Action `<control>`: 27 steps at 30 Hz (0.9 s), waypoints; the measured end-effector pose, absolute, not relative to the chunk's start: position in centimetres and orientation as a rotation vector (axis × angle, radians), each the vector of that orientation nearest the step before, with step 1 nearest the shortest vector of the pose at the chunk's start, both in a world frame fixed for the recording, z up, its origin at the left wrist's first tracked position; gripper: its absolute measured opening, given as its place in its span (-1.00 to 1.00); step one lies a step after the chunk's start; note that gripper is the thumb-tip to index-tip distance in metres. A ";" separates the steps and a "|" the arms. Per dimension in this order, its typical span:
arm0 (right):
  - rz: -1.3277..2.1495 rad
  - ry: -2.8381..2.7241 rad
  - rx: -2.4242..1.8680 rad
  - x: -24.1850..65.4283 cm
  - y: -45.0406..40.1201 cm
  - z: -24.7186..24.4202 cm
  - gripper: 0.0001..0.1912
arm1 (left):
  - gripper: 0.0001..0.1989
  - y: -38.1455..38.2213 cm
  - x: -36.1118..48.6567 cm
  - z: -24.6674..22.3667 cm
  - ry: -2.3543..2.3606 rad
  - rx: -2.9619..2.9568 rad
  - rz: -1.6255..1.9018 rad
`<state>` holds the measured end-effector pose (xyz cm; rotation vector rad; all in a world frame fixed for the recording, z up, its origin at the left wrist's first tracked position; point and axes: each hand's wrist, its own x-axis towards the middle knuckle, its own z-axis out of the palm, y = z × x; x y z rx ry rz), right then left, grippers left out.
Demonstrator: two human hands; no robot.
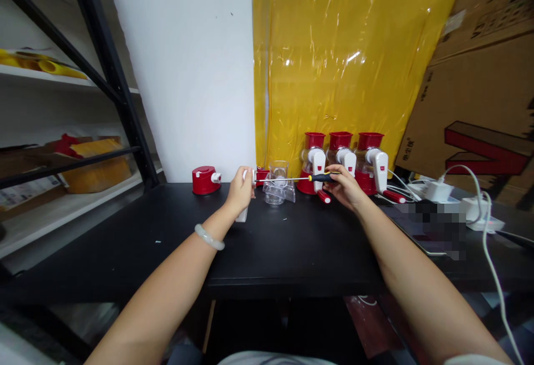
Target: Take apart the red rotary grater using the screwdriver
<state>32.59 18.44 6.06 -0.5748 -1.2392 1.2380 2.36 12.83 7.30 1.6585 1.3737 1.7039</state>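
My left hand (241, 191) is closed around a white crank handle (242, 215), held upright above the black table. In my right hand (345, 187) is a screwdriver (321, 177) with a black and yellow grip. Its thin shaft points left, and the tip reaches the white part by my left fingers; whether it sits in a screw I cannot make out. Behind, between the hands, stands a clear plastic housing (275, 187) with a red part (261, 176) beside it. To the left of my left hand rests a red round base (206, 180) with a white stub.
Several red and white rotary graters (373, 164) stand at the back right. White chargers and cables (438, 190) and a dark tablet (417, 228) lie at the right of the table (167, 242). A cardboard box (479, 92) leans behind; a shelf (120, 103) borders the left.
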 end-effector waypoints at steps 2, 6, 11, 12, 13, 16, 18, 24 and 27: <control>1.242 -1.245 -0.564 32.7 18.3 6.1 -0.66 | -0.72 12.9 2.3 7.2 1.366 1.665 1.704; 1.247 -1.267 -0.545 32.8 18.3 6.1 -0.64 | -0.72 12.9 2.3 7.2 1.370 1.664 1.703; 1.168 -1.276 -0.613 32.6 18.8 5.9 -0.70 | -0.72 12.8 2.4 7.4 1.381 1.640 1.706; 1.152 -1.278 -0.627 32.6 18.9 5.9 -0.69 | -0.72 12.8 2.4 7.4 1.390 1.634 1.707; 1.139 -1.282 -0.642 32.5 19.1 5.9 -0.65 | -0.71 12.8 2.4 7.4 1.398 1.627 1.708; 1.089 -1.317 -0.711 32.5 19.4 5.8 -0.55 | -0.71 12.7 2.4 7.4 1.404 1.619 1.704; 1.036 -1.349 -0.762 32.5 19.5 5.7 -0.56 | -0.70 12.7 2.4 7.4 1.400 1.624 1.707; 1.087 -1.330 -0.690 32.4 19.2 5.7 -0.62 | -0.70 12.8 2.4 7.3 1.375 1.619 1.715; 1.161 -1.272 -0.644 32.3 18.9 5.9 -0.60 | -0.70 12.8 2.4 7.3 1.388 1.627 1.711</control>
